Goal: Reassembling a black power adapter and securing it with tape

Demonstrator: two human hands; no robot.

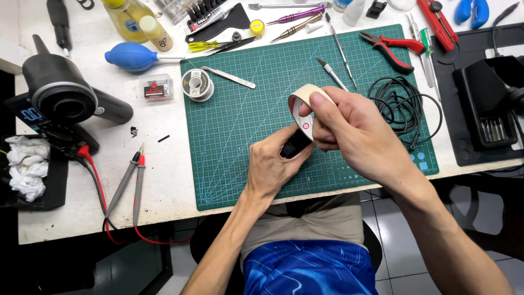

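Here, going left to right across the counter, you had a black heat gun at the far left with crumpled white tissue below it, red and black probe leads lying on the white surface, and a blue air blower and a spool of solder wire near the edge of the green cutting mat

Over the mat, your left hand was curled shut around a small dark rectangular part, thumb and fingers pinching its sides; most of it was hidden, so what it was could not be told. Your right hand was closed on a roll of beige tape, thumb pressed over the outer face, the roll just above and touching the part

The roll stood on edge, tilted, its open core facing left and slightly toward you; the part's long axis seemed to run diagonally from lower left up to the right, toward the roll. To do this well, I judged you needed to keep the part steady in the left pinch, draw the tape taut and square to that long axis, and keep your fingertips off the sticky side

Farther right lay a coiled black cable and red-handled pliers
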